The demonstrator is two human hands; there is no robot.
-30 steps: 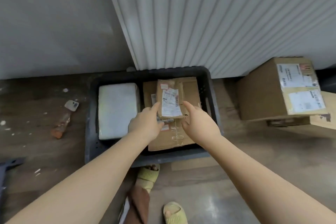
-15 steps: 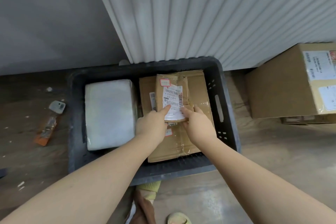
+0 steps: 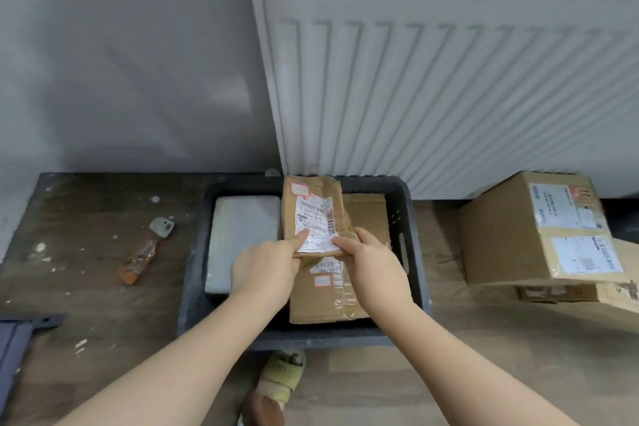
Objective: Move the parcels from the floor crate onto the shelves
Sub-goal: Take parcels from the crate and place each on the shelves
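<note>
A white ribbed radiator [image 3: 432, 79] hangs on a grey wall [image 3: 121, 55] above a worn wooden floor [image 3: 96, 287].

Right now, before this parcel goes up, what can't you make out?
- Shelves: outside the head view's frame.
- Label on the small brown parcel: print too small and blurred; left hand and right hand grip and cover its near edge.
- Flat cardboard parcel in the crate: partly behind the hands and held parcel; anything beneath unseen.
- White parcel: near corner behind the left hand.
</note>
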